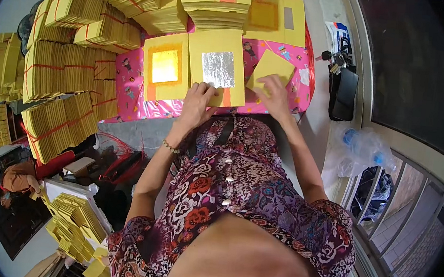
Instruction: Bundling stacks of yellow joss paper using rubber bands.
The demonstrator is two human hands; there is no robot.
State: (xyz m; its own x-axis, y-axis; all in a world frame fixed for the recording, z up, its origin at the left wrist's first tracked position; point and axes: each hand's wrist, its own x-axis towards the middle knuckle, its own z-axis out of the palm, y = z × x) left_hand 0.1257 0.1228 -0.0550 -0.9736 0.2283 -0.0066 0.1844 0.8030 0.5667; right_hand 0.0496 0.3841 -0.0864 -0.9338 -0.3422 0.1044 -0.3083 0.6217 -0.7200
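Left hand [197,103] laid flat, fingers spread, on near edge of silver-foil yellow sheet [217,68], right hand [273,94] pressed on small plain yellow sheet [271,67] just right of it, gold-foil sheet [166,67] to the left, pink patterned cloth [135,95] underneath, tied yellow bundles [68,65] stacked far left.

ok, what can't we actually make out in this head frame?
- Head view: left hand fingertips on the silver-foil sheet; any grip is unclear at this size.
- Right hand covers the near part of the plain yellow sheet.
- Top paper stacks are cut by the upper edge.
- Bag contents blur behind plastic.
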